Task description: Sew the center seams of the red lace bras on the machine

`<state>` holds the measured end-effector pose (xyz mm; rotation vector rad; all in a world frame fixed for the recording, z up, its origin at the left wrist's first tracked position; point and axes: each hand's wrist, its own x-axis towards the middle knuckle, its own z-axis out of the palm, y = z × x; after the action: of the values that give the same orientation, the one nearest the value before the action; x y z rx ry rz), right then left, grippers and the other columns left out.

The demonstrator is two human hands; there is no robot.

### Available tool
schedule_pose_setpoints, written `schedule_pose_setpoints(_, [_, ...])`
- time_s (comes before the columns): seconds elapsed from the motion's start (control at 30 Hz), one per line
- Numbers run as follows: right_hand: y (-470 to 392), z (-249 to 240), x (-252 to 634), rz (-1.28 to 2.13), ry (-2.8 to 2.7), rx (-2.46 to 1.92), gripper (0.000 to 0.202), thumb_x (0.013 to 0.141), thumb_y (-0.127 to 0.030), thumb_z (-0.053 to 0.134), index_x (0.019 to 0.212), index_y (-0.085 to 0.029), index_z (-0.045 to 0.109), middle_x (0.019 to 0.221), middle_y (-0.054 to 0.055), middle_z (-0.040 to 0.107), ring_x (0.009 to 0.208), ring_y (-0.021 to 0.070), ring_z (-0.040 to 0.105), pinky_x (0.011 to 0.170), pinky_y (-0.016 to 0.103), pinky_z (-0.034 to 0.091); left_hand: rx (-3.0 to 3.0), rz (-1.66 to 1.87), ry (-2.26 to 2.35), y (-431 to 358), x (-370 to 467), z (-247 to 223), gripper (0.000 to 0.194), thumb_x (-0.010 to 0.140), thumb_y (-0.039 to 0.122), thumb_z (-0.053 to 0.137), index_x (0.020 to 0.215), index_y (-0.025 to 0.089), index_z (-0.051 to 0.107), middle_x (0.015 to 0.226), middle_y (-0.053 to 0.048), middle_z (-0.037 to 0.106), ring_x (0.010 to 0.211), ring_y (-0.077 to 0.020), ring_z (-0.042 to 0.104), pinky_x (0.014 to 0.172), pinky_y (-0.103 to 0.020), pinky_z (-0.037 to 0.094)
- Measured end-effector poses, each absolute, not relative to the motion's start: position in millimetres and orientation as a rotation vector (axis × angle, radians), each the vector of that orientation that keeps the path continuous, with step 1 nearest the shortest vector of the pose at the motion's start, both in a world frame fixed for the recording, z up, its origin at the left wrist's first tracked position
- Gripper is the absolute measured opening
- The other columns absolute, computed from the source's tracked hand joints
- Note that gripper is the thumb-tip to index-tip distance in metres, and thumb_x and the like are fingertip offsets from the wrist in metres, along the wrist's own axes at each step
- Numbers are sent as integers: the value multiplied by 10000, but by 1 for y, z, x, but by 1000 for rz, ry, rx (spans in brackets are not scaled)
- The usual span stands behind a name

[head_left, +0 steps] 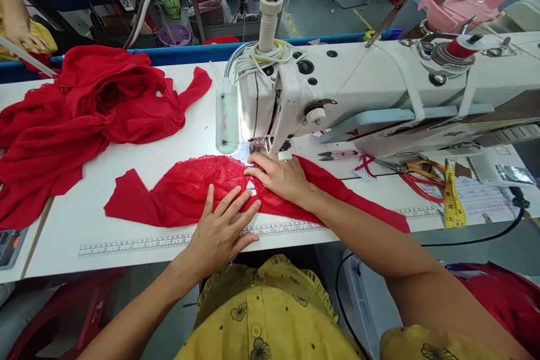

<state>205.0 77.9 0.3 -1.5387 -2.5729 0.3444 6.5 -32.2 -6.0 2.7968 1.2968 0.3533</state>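
Left hand (225, 229), flat and unclenched, and right hand (282, 178), bent, grip not discernible, rest on red fabric (179, 197) lying left-to-right beneath them on the tabletop (59, 244), right hand nearer the sewing machine (354, 70).

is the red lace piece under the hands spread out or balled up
Spread out, with some creases: the red lace piece lies lengthwise along the white table, the left hand on it, fingers splayed.

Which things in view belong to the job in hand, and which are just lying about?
Part of the job:
red lace-trimmed cloth, under the left hand and right hand
sewing machine
red cloth heap, probably: matching colour

Lying about:
orange-handled scissors
yellow tape measure
pink snips
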Motion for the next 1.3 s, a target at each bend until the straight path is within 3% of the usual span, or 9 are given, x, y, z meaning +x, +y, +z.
schedule_pose_setpoints(0.2, [78, -1, 205, 356, -2566, -1559, 504, 1015, -639, 298, 1246, -315, 607, 1076, 49, 721, 894, 226, 652, 655, 294, 346, 2790, 405, 1304, -36, 5, -6, 506, 985, 409, 550, 1464, 254, 498, 1507, -66, 524, 1441, -299, 410, 1252, -613, 117])
schedule_pose_setpoints(0.53, [78, -1, 205, 364, -2556, -1558, 482, 1013, -627, 334, 1252, -313, 611, 1054, 53, 727, 905, 231, 658, 660, 291, 357, 2776, 404, 1325, -37, 8, -2, 453, 1002, 390, 526, 1437, 265, 520, 1488, -53, 546, 1382, -289, 480, 1219, -687, -11])
schedule_pose_setpoints(1.3, [78, -4, 205, 317, -2554, -1539, 467, 1018, -621, 336, 1234, -314, 615, 1029, 38, 741, 871, 227, 676, 642, 308, 344, 2770, 384, 1330, -38, 7, -3, 450, 1008, 401, 513, 1440, 273, 513, 1506, -42, 528, 1398, -285, 456, 1223, -672, -33])
